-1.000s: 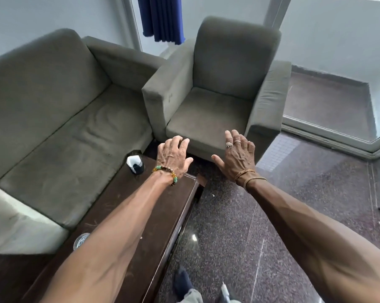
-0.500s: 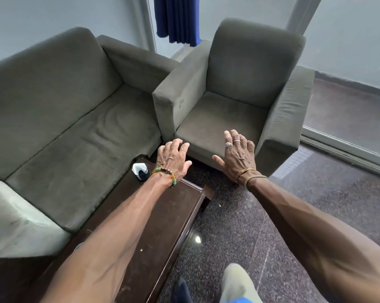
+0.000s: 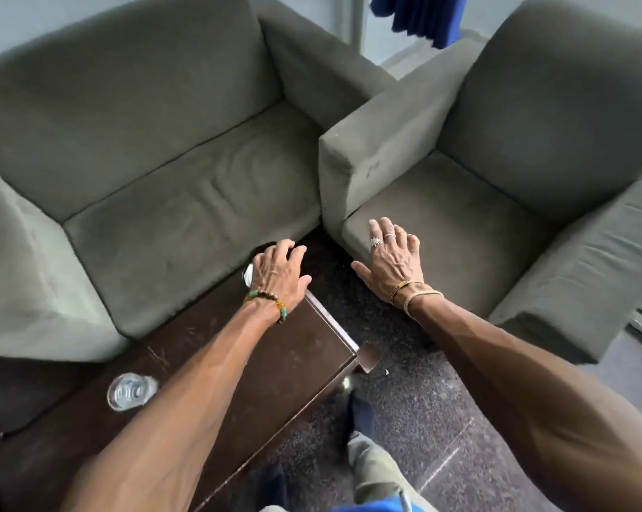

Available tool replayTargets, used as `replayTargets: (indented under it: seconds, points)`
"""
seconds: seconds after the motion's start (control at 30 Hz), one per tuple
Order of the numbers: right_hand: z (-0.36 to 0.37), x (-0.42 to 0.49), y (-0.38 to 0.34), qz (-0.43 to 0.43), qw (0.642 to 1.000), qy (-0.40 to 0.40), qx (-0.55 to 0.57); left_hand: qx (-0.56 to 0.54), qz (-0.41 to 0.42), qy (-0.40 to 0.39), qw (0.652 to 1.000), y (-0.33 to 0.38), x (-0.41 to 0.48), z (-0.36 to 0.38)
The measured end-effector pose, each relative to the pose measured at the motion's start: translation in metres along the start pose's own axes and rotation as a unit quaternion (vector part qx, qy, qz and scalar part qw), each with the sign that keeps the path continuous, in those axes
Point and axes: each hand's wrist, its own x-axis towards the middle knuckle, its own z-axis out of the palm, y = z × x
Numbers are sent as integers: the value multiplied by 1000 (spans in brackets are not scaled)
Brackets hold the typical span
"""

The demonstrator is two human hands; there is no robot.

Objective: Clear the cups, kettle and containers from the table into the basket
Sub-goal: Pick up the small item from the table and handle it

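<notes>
While my left hand [image 3: 279,277] hangs palm-down over the far end of the dark brown wooden table [image 3: 304,345], a small white-and-dark container [image 3: 248,276] peeks out at its little-finger side, nearly all of it hidden beneath my palm. My fingers are bent downward around where it stands, but I cannot tell whether they grip it or only hover above it.

My right hand [image 3: 389,260] is off to the thumb side of the left, past the table's end, flat with its fingers spread and holding nothing. Its fingertips lie over the front edge of the grey-green fabric armchair [image 3: 460,223].

Back along my left forearm, on its outer side near the elbow, a clear round drinking glass [image 3: 131,391] stands upright on the same table. No basket shows anywhere.

To do this pickup well, I should set my thumb and fingers on opposite sides of the container before closing. The table's end is just past my fingertips, so a careless nudge could push it off into the gap by the grey-green sofa [image 3: 183,216]. A straight lift seems safest. My free right hand could take the glass.
</notes>
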Motion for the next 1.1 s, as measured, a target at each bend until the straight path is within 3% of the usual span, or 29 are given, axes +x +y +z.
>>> replayTargets:
  seconds: [0.2,0.5,0.77,1.1]
  points:
    - [28,52,-50,-111,992,-52,15,-35,-146,-13,989,-43,-27,17]
    - [105,36,-147,-228,962,-146,39,-113,-335,-36,935,-101,-105,83]
    - [211,1,-185,-248,933,-261,26,-231,-425,-66,873,-125,-151,183]
    - [304,12,-233,-192,907,-364,93,-284,-481,-80,826,-166,-149,268]
